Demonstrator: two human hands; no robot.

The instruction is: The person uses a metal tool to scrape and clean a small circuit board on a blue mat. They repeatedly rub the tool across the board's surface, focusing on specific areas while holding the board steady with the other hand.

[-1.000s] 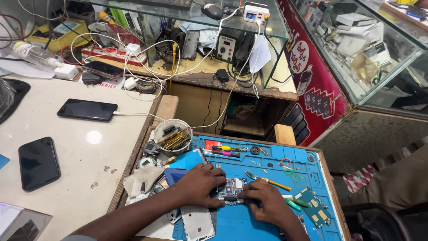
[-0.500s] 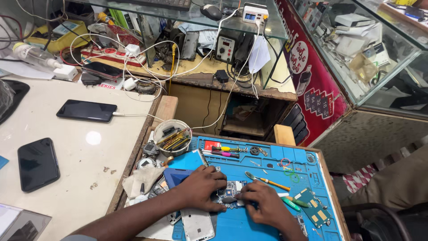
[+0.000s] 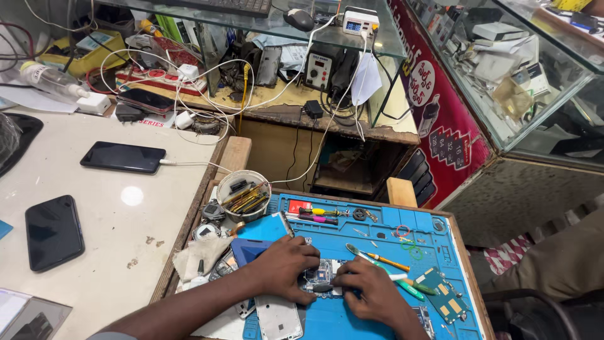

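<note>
Head view, near edge first: left hand [image 3: 284,267] and right hand [image 3: 371,293] are both pressing down on an opened phone body [image 3: 322,277] lying on the blue work mat [image 3: 352,321], fingers curled close over it from either side; left fingers are covering its left edge, right fingertips are pinching at its lower right corner, whether they are gripping a small tool there cannot be told. A white phone back cover [image 3: 277,317] is lying just below the left wrist. Just right of the right hand, a green circuit board [image 3: 443,296] is resting on the mat, with tweezers [image 3: 360,253] and an orange-handled tool [image 3: 387,261] just above. Farther up, screwdrivers [image 3: 321,214] are sitting along the mat's top edge beside a round tub of tools [image 3: 243,195]. Out left on the white counter [image 3: 126,252], two dark phones [image 3: 53,232] [image 3: 123,157] are lying flat, the farther one plugged into a white cable [image 3: 189,164]
</note>
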